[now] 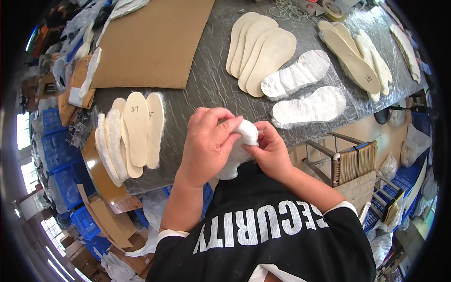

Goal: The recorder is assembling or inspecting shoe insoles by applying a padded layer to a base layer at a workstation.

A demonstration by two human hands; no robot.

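Note:
A white fluffy insole (230,165) is held upright in front of my chest, at the near edge of the table. My left hand (209,141) pinches its top end from the left, thumb and fingers pressed on the rim. From the right, my right hand (271,149) grips the same end between thumb and bent fingers. The insole's lower part hangs down against the black shirt. Two white insoles (310,107) lie separately to the right of my hands. Beyond them is a fanned stack of cream insole pieces (270,49).
Left of my hands lies a group of cream and fleecy insoles (136,127). A cardboard sheet (150,42) covers the far left of the dark table (197,101). More insoles (352,56) lie at the far right. A woven-seat stool (354,162) stands right of me; blue crates (66,183) are at left.

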